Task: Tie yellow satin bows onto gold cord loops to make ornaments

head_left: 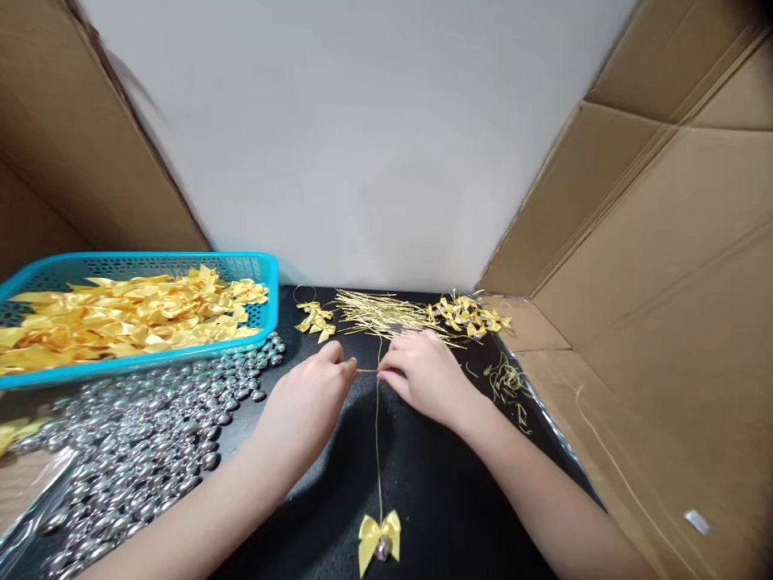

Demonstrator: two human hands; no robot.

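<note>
Between my two hands a short stretch of gold cord [367, 371] is pulled straight. My left hand [320, 374] pinches it on one side, its fingers closed. My right hand [416, 366] grips the other side between thumb and fingers. From there the cord runs down the black table to a yellow ribbon bow [379, 538] with a silver bead [382, 549] at its middle. Another bit of cord rises above the pinch, near the right fingers. Whether a knot sits under the right fingertips is hidden.
At left stands a blue basket [273, 298] of yellow bows, with many silver beads [175, 427] spread before it. Behind my hands lie cut gold cords [380, 312], between finished bows [315, 319] and a bow pile [468, 316]. Cord scraps [507, 380] lie right. Cardboard walls [664, 242] flank the table.
</note>
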